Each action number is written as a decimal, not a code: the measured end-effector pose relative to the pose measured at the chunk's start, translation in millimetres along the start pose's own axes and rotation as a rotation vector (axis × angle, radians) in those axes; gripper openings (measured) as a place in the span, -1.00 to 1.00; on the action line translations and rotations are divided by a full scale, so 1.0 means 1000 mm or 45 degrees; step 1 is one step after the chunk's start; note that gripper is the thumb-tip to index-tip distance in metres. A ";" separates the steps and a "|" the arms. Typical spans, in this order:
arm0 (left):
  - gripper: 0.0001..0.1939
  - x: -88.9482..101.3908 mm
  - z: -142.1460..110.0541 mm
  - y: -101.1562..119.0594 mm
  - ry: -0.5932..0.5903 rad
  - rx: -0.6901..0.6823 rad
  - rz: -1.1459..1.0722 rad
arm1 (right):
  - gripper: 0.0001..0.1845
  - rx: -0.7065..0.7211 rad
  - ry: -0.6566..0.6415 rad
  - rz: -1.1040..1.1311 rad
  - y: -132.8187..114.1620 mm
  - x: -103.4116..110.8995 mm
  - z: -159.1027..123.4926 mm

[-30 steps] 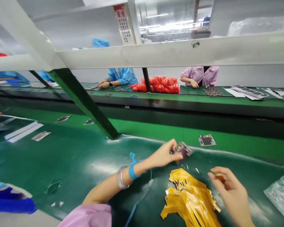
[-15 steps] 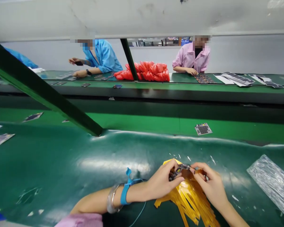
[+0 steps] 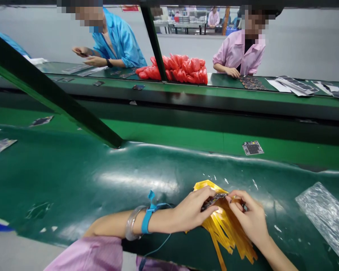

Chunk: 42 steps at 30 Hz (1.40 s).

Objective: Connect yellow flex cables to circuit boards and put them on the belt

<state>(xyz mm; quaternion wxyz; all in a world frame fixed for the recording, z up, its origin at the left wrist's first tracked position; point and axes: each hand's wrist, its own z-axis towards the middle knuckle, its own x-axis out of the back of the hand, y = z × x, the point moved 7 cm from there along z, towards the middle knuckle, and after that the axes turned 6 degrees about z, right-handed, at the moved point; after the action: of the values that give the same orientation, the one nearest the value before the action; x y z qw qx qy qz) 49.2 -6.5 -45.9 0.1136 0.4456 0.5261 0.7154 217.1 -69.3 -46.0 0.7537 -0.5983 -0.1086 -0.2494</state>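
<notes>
My left hand [image 3: 193,211] and my right hand [image 3: 247,216] meet over a heap of yellow flexible strips [image 3: 228,229] on the dark green mat [image 3: 101,180]. Both hands pinch a small dark circuit board [image 3: 214,199] between their fingertips, the left hand on its left end and the right hand on its right end. My left wrist wears a clear bangle and a blue strap [image 3: 147,220] with a blue cord trailing off it. Whether the right fingers also hold a yellow strip I cannot make out.
Another small circuit board [image 3: 252,148] lies on the green belt beyond the mat. A clear plastic bag [image 3: 324,216] lies at the right. A slanted green post [image 3: 73,109] stands at the left. Across the belt two people work beside red bags [image 3: 183,69] and trays of boards [image 3: 250,82].
The left hand carried the small board from the far edge of the mat back over the yellow strips. The right hand came in and took its other end. The view tilted down.
</notes>
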 end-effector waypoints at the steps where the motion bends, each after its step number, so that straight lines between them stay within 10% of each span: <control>1: -0.88 0.001 0.001 -0.002 0.001 0.043 -0.042 | -0.90 0.014 -0.023 -0.001 -0.002 -0.001 0.000; 8: -0.63 -0.001 0.013 -0.015 -0.123 0.464 -0.844 | -0.66 -0.279 -0.013 0.433 -0.001 0.009 -0.002; 16: -0.65 0.000 0.015 -0.018 -0.233 0.494 -0.703 | -0.52 -0.778 -0.277 0.570 -0.002 -0.008 -0.010; 27: -0.68 0.002 0.013 -0.013 -0.257 0.464 -0.590 | -0.56 -0.781 -0.235 0.538 -0.006 -0.009 -0.011; 42: -0.66 0.000 0.013 -0.015 -0.300 0.378 -0.365 | -0.60 -0.760 -0.588 0.385 0.003 -0.021 -0.015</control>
<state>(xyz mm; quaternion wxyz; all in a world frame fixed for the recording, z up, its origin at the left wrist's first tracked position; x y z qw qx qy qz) 53.9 8.1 -57.8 0.2077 0.4586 0.6665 0.5498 199.2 -78.1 -62.2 0.5310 -0.8402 -0.1086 -0.0155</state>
